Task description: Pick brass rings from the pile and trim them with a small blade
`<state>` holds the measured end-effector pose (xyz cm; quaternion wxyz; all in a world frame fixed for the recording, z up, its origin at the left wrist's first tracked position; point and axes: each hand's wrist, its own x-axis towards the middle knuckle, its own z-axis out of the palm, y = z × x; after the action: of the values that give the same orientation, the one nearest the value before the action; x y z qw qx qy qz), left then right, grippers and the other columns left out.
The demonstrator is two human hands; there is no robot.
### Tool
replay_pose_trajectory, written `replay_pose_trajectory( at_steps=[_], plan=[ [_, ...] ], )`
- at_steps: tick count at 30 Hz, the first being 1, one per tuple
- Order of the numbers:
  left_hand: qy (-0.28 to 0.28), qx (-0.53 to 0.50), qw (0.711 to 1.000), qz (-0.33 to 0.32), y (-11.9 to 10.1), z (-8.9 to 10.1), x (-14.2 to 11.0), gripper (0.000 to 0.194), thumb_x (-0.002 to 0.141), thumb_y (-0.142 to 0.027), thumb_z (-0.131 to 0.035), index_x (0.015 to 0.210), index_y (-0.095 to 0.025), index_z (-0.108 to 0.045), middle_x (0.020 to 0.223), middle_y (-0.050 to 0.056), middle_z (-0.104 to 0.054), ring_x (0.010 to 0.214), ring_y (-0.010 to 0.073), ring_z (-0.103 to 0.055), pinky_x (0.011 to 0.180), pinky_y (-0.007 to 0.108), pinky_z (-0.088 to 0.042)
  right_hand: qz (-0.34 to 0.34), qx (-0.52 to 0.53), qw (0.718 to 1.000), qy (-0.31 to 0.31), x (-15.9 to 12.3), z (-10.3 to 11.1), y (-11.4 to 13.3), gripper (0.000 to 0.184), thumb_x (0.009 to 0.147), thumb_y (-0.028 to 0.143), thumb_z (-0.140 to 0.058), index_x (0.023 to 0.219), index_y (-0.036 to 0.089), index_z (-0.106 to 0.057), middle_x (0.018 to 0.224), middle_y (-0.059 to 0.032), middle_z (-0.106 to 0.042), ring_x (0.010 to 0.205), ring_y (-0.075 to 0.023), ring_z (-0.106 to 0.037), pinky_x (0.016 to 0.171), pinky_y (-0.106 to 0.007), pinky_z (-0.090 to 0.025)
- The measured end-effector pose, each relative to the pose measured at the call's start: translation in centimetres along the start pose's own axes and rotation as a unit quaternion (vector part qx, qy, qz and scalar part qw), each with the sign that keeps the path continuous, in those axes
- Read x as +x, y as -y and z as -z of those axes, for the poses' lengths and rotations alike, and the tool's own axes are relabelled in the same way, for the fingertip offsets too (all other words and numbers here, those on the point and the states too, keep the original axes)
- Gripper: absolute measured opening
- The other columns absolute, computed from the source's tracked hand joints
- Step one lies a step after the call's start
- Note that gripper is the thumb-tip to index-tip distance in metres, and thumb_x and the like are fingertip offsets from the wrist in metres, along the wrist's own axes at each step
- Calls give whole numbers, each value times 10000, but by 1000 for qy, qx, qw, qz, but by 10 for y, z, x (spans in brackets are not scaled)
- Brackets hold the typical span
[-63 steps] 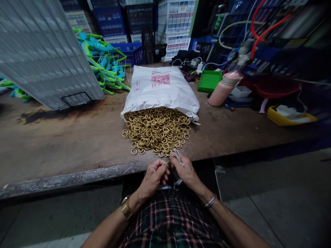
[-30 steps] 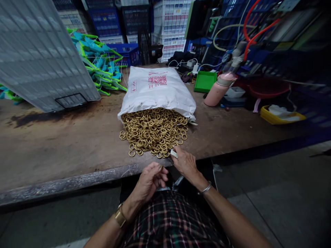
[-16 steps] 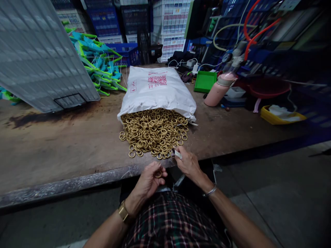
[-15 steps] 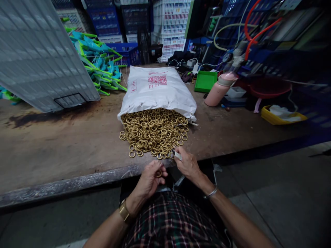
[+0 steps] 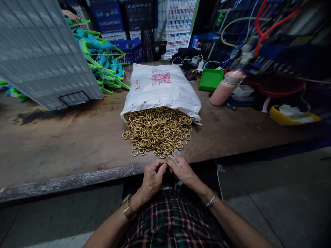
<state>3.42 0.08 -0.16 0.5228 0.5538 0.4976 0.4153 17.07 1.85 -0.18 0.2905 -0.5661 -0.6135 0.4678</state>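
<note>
A heap of gold-coloured rings spills from the mouth of a white sack onto the brown table. My left hand is closed at the table's front edge, thumb and forefinger pinched on a gold ring, mostly hidden by the fingers. Right beside it, fingertips meeting at the ring, my right hand is closed around a small pale tool with a dark tip. Its exact kind is unclear. Both hands are just in front of the nearest loose rings.
A grey ribbed plastic panel leans at the left, before green and turquoise plastic parts. Another person's hand shows behind it. Right of the sack are a green tray, a pink bottle and a yellow basket. Crates stand behind.
My hands were apart half a second ago, the ring visible in my left fingers; now they have come together. Another person's hand has appeared at upper left. The view has shifted slightly.
</note>
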Motion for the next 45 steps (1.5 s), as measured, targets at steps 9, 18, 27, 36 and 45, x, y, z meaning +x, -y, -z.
replay_pose_trajectory(
  at_steps=[9, 18, 27, 36, 45],
  plan=[
    [86, -153, 972, 158, -4, 3, -3, 364, 759, -517, -496, 749, -153, -516, 570, -41, -459, 416, 52, -368, 402, 169, -290, 17, 5, 999, -35, 0, -4, -2, 266, 819, 377, -410, 660, 178, -484, 557, 46, -474, 547, -88, -429, 537, -201, -346],
    [72, -198, 965, 154, -3, 3, -9, 348, 755, -511, -512, 780, -165, -479, 611, -42, -468, 435, 43, -372, 400, 157, -279, 47, -116, 990, -61, -6, -3, -5, 194, 823, 284, -381, 719, 189, -515, 576, 21, -512, 540, -107, -461, 539, -207, -333],
    [62, -152, 978, 125, -3, 4, -11, 357, 755, -530, -501, 731, -176, -460, 583, -43, -454, 445, 55, -367, 421, 172, -295, 76, -232, 969, 20, -14, -5, -4, 186, 748, 124, -393, 821, 204, -544, 658, -1, -595, 600, -121, -523, 558, -203, -302],
    [76, -128, 986, 78, -12, 3, -26, 317, 799, -459, -490, 694, -161, -473, 577, -33, -465, 466, 52, -390, 452, 174, -314, 58, -327, 942, 43, -12, 7, -5, 188, 762, 140, -394, 862, 200, -541, 663, -6, -599, 583, -127, -508, 531, -231, -236],
    [80, -323, 928, 168, -12, 2, -19, 295, 798, -412, -504, 701, -133, -512, 574, -13, -479, 428, 51, -387, 371, 161, -284, -33, -405, 909, -93, 4, 5, -6, 182, 840, 242, -392, 966, 185, -511, 795, -63, -651, 676, -172, -583, 564, -263, -251]
  ],
)
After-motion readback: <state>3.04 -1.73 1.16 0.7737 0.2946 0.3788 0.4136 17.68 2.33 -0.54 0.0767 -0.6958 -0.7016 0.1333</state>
